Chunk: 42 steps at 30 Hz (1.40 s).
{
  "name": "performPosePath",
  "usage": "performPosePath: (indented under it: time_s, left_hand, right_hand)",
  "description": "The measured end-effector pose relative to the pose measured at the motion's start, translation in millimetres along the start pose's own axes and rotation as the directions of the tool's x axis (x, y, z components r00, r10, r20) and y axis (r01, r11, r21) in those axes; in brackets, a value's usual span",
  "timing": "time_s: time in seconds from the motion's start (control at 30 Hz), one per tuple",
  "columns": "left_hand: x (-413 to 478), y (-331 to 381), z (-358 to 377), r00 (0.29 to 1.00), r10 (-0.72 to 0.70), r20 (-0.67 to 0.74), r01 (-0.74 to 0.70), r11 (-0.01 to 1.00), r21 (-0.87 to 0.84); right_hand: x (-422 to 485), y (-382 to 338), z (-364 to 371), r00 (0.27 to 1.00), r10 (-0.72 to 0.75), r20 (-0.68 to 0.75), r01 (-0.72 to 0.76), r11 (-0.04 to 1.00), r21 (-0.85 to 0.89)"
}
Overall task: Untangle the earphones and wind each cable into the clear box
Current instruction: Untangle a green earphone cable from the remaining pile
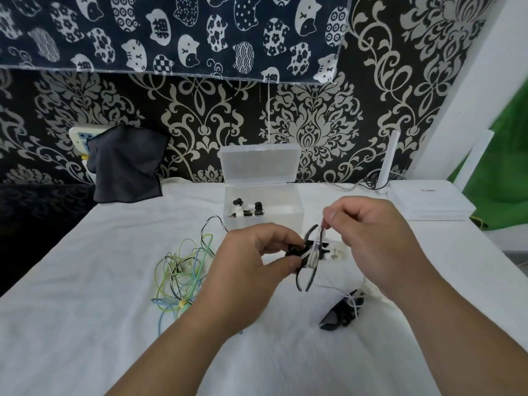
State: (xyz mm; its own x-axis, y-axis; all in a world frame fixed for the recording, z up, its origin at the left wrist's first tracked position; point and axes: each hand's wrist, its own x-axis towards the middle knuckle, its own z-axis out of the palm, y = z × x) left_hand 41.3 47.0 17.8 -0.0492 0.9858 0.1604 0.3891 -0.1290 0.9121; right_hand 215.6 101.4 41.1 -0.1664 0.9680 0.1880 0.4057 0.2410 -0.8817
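My left hand (251, 261) grips a small bundle of black-and-white earphone cable (310, 257), its loops sticking out above and below my fingers. Just right of it, my right hand (371, 238) pinches a thin strand of that cable and holds it up over the bundle. Behind my hands stands the clear box (288, 195) with its lid up; a few earphone pieces (247, 210) lie inside at the left. A tangle of green, blue and black cables (183, 278) lies on the white cloth to the left. A black earphone piece (343, 310) lies at the lower right.
A white cloth (100, 310) covers the table. A dark cloth (125, 164) hangs over a socket at the back left. A white router (428, 202) with upright antennas sits at the back right, by the patterned wall.
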Motion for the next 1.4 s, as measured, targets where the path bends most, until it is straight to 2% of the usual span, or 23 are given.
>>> performPosePath:
  time_s: [0.07, 0.13, 0.23, 0.3, 0.43, 0.67, 0.77, 0.87, 1.0, 1.1, 1.17, 1.27, 1.4]
  left_hand:
    - [1, 1, 0, 0.999, -0.011, 0.038, 0.017, 0.989, -0.15]
    - [1, 0, 0, 0.999, -0.04, 0.024, 0.045, 0.949, -0.311]
    - [3, -2, 1, 0.993, -0.097, -0.067, 0.053, 0.875, -0.482]
    - [5, -5, 2, 0.982, -0.129, -0.137, 0.04, 0.855, -0.518]
    - [9, -11, -2, 0.956, -0.155, -0.248, 0.027, 0.891, -0.454]
    - [9, -13, -6, 0.94, -0.156, -0.304, 0.06, 0.951, -0.304]
    - [8, -13, -4, 0.94, -0.113, -0.322, 0.059, 0.983, -0.173]
    - [5, -11, -4, 0.948, -0.039, -0.315, 0.047, 0.999, 0.02]
    - [2, -10, -3, 0.973, 0.012, -0.23, 0.036, 0.979, 0.203]
    - [1, -9, 1, 0.991, -0.011, -0.133, 0.042, 0.971, 0.233]
    - [0, -7, 3, 0.996, -0.037, -0.078, 0.051, 0.981, 0.186]
    - [0, -6, 4, 0.998, -0.059, 0.002, 0.059, 0.998, 0.026]
    - [-1, -2, 5, 0.996, -0.067, 0.051, 0.078, 0.957, -0.278]
  right_hand:
    - [1, 6, 4, 0.999, 0.05, 0.015, -0.049, 0.999, -0.019]
    - [2, 13, 9, 0.982, 0.165, 0.095, -0.162, 0.986, -0.034]
    - [-1, 20, 18, 0.9, 0.306, 0.31, -0.305, 0.951, -0.052]
    - [-6, 21, 24, 0.837, 0.321, 0.443, -0.319, 0.944, -0.082]
    - [-12, 15, 29, 0.748, 0.284, 0.6, -0.277, 0.955, -0.107]
    - [-13, 5, 20, 0.733, 0.206, 0.648, -0.299, 0.954, 0.036]
    - [-15, 2, 19, 0.738, 0.142, 0.66, -0.286, 0.951, 0.115]
    - [-14, -5, 16, 0.797, 0.064, 0.601, -0.254, 0.938, 0.236]
    - [-8, -11, 9, 0.928, 0.024, 0.373, -0.173, 0.911, 0.373]
    - [-4, -6, 4, 0.983, 0.038, 0.179, -0.087, 0.957, 0.275]
    - [-2, 0, 2, 0.995, 0.037, 0.096, -0.053, 0.984, 0.169]
    - [0, 7, 1, 0.999, 0.037, 0.005, -0.037, 0.997, 0.072]
    - [4, 19, 7, 0.988, 0.149, 0.028, -0.15, 0.987, 0.057]
